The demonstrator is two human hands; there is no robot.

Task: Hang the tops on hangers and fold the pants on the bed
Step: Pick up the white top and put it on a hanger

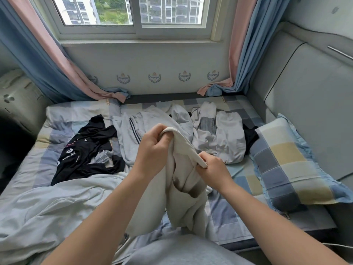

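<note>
I hold a beige garment (183, 190) up over the bed (229, 213). My left hand (154, 148) grips its upper edge at the top. My right hand (214, 167) pinches the same edge lower to the right. The rest of the cloth hangs down to the checked sheet. Behind my hands lie a light grey garment with dark stripes (129, 134) and a pile of pale grey and white clothes (227, 136). A black garment with white print (86, 148) is spread at the left. No hanger is in view.
A checked pillow (286, 165) lies at the right by the padded headboard (309, 104). A pale blue quilt (47, 203) is bunched at the front left. Pink and blue curtains (53, 60) hang at both sides of the window (133, 14).
</note>
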